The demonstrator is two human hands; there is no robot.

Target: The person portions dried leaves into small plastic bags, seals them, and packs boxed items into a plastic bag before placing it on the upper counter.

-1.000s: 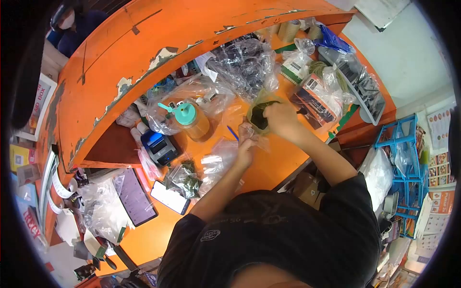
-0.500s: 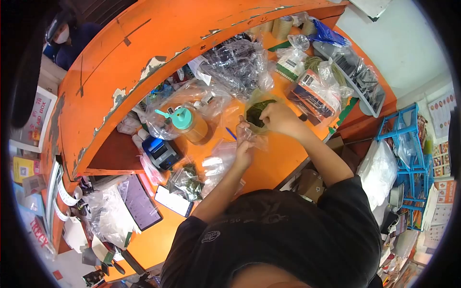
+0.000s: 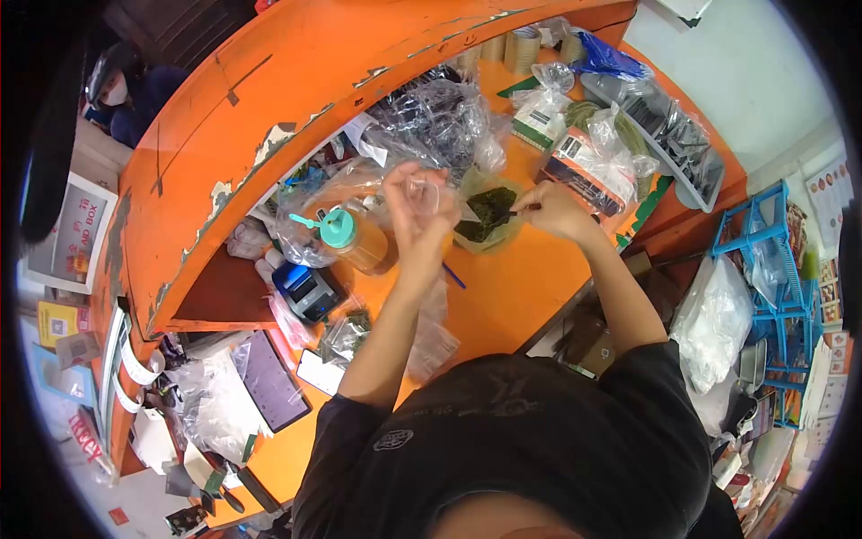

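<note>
My left hand (image 3: pixel 420 208) is raised beside the pouch, its fingers bent around a small clear plastic bag (image 3: pixel 431 196). A translucent pouch (image 3: pixel 489 242) with its mouth open stands on the orange table (image 3: pixel 503 301), holding dark green, leaf-like bits (image 3: pixel 491 208). At the pouch's right rim, my right hand (image 3: pixel 561 214) pinches a short dark handle (image 3: pixel 526 209); whatever is at its far end is hidden among the green bits. A blue pen (image 3: pixel 454 276) lies just below the pouch.
Left of my hands stands a bottle with a teal lid (image 3: pixel 338 228), near a small black printer (image 3: pixel 310 292). A tablet (image 3: pixel 268 381) and a phone (image 3: pixel 320 371) lie lower left. Boxes under plastic (image 3: pixel 588 171) and a grey tray (image 3: pixel 669 135) sit right. A masked person (image 3: pixel 126 94) is beyond the counter.
My left hand has moved up and left from the pouch, with the clear bag in it. My right hand has drawn right, out of the pouch, and the dark handle now shows.
</note>
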